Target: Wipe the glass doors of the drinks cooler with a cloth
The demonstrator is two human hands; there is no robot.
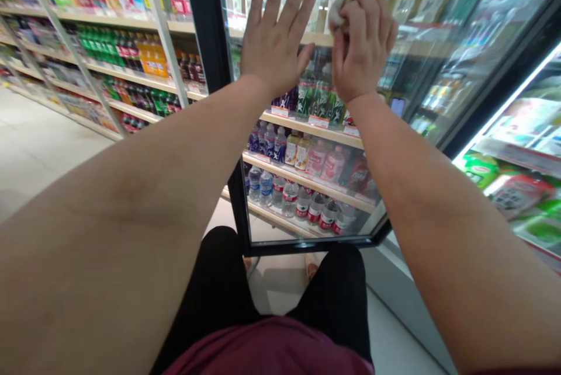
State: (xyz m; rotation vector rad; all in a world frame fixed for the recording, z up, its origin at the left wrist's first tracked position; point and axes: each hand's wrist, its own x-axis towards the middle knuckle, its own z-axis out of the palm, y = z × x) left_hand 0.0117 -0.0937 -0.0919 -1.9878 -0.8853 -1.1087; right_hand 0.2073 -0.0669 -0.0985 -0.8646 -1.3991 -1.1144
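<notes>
In front of me a black-framed glass door (307,245) stands swung open from a lit cooler. My left hand (277,36) is at the upper left of the pane, fingers spread and palm toward the glass. To its right, my right hand (363,36) is closed around a crumpled pale cloth (337,13) at the glass. Part of the cloth is hidden behind the fingers. Rows of bottles show through the pane, among them clear water bottles (290,197) low down and pink bottles (333,163) above them.
Shelves of drinks (127,48) run along the left, with pale floor tiles (39,147) beside them. At the right, the lit cooler holds green and red packages (517,191). My knees in black trousers (337,281) are close below the door's bottom edge.
</notes>
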